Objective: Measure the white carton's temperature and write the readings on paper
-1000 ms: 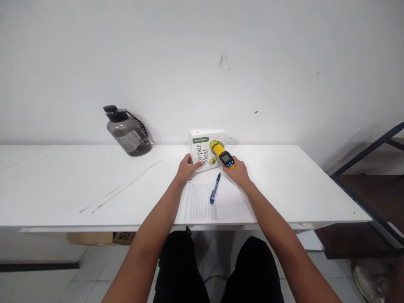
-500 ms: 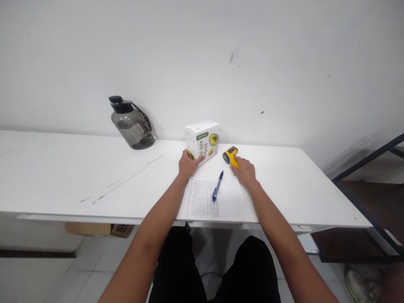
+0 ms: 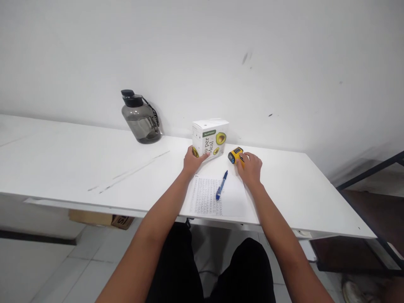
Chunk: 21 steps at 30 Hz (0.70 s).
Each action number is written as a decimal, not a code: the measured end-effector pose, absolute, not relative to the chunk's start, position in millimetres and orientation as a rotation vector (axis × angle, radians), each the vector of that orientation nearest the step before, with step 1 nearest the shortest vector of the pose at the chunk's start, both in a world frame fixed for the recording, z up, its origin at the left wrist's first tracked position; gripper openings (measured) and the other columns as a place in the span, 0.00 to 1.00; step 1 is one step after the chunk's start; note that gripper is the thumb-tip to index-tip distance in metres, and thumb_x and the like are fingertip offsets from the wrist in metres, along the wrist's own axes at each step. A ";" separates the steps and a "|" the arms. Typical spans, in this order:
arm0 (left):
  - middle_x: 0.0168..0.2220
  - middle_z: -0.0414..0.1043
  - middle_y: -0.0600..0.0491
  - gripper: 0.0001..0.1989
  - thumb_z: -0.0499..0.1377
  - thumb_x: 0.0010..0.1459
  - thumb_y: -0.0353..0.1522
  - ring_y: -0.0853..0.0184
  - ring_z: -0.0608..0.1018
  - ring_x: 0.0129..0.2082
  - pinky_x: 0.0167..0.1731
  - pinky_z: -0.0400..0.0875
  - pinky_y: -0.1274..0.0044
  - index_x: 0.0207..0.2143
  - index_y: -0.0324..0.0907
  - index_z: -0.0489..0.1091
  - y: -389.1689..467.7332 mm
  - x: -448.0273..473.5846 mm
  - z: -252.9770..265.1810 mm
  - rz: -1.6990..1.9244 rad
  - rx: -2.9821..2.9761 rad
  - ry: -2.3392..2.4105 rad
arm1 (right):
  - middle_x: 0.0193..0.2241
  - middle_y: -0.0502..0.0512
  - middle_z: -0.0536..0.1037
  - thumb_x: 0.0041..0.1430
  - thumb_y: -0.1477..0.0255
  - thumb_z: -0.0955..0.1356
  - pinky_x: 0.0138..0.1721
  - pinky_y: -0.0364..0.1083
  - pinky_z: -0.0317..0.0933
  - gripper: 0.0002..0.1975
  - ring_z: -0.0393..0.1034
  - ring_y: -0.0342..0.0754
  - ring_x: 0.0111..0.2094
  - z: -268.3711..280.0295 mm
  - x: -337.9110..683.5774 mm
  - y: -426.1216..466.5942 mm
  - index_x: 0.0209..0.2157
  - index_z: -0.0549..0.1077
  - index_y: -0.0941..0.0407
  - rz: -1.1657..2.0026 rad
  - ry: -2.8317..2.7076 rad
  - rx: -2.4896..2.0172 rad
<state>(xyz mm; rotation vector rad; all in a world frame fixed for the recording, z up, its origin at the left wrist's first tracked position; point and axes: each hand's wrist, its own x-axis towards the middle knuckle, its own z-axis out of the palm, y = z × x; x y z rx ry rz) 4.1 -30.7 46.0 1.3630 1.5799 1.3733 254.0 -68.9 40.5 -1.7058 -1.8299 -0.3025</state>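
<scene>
White box (image 3: 211, 138), left hand (image 3: 192, 162) gripping | grey bottle (image 3: 139, 120), liquid inside

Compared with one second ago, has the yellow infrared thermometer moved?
Yes, rightward: the yellow infrared thermometer earlier reached left of the tip of the blue pen; now its visible body lies wholly right of that tip.

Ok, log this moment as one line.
left hand: gripping white box | right hand: touching yellow device | written sheet: blue pen lying on it | grey bottle: near wall, left of box
</scene>
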 end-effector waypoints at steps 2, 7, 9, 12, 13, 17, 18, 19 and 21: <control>0.52 0.76 0.47 0.33 0.73 0.45 0.45 0.59 0.78 0.50 0.47 0.73 0.68 0.50 0.45 0.66 -28.6 5.6 45.5 1.521 1.309 1.414 | 0.52 0.64 0.77 0.69 0.67 0.62 0.60 0.58 0.52 0.17 0.67 0.57 0.55 41.8 253.6 -67.9 0.51 0.77 0.56 -0.347 -1.797 -1.610; 0.51 0.77 0.44 0.33 0.74 0.44 0.44 0.59 0.79 0.50 0.50 0.74 0.67 0.48 0.42 0.66 -27.4 8.3 52.1 1.708 1.216 1.130 | 0.44 0.65 0.80 0.69 0.68 0.62 0.53 0.56 0.58 0.17 0.71 0.58 0.47 45.0 254.3 -69.1 0.48 0.79 0.58 -0.282 -1.838 -1.528; 0.51 0.77 0.44 0.33 0.74 0.44 0.44 0.59 0.79 0.50 0.50 0.75 0.67 0.48 0.42 0.66 -28.0 7.5 53.7 1.722 1.222 1.121 | 0.42 0.63 0.81 0.68 0.70 0.62 0.48 0.53 0.61 0.17 0.73 0.56 0.44 45.4 251.9 -73.2 0.50 0.79 0.57 -0.128 -2.014 -1.472; 0.52 0.76 0.45 0.33 0.74 0.45 0.45 0.59 0.79 0.51 0.50 0.74 0.67 0.49 0.43 0.66 -28.5 5.0 52.1 1.693 1.273 1.205 | 0.44 0.58 0.83 0.67 0.74 0.62 0.44 0.48 0.64 0.19 0.75 0.52 0.43 46.0 243.7 -82.0 0.54 0.79 0.53 0.148 -2.320 -1.389; 0.52 0.76 0.45 0.34 0.74 0.45 0.45 0.59 0.78 0.51 0.50 0.74 0.67 0.50 0.43 0.66 -28.6 4.2 51.1 1.670 1.300 1.256 | 0.44 0.56 0.83 0.67 0.75 0.62 0.44 0.47 0.64 0.20 0.75 0.52 0.43 46.6 240.4 -84.9 0.54 0.79 0.52 0.203 -2.396 -1.392; 0.52 0.75 0.48 0.34 0.73 0.45 0.46 0.59 0.77 0.50 0.48 0.72 0.67 0.51 0.46 0.65 -31.5 3.5 50.3 1.511 1.399 1.512 | 0.43 0.56 0.82 0.68 0.77 0.61 0.43 0.47 0.64 0.21 0.76 0.51 0.41 52.2 230.6 -92.3 0.54 0.80 0.51 0.259 -2.541 -1.471; 0.52 0.75 0.49 0.35 0.73 0.45 0.47 0.58 0.77 0.49 0.47 0.72 0.66 0.51 0.47 0.65 -32.6 3.7 51.1 1.460 1.410 1.570 | 0.43 0.56 0.82 0.69 0.77 0.60 0.43 0.46 0.64 0.21 0.76 0.51 0.41 54.1 229.6 -93.2 0.55 0.79 0.51 0.263 -2.543 -1.484; 0.51 0.75 0.50 0.35 0.73 0.45 0.47 0.58 0.77 0.49 0.47 0.71 0.66 0.51 0.47 0.65 -33.5 3.9 52.1 1.413 1.416 1.618 | 0.44 0.56 0.82 0.68 0.77 0.60 0.44 0.46 0.64 0.22 0.76 0.50 0.42 55.8 229.1 -93.9 0.55 0.79 0.51 0.269 -2.541 -1.493; 0.52 0.75 0.50 0.35 0.73 0.45 0.48 0.58 0.77 0.49 0.46 0.71 0.66 0.51 0.48 0.64 -34.5 3.8 53.5 1.345 1.420 1.684 | 0.45 0.55 0.82 0.67 0.78 0.61 0.43 0.45 0.63 0.22 0.76 0.50 0.42 58.5 229.3 -95.0 0.56 0.78 0.50 0.285 -2.534 -1.508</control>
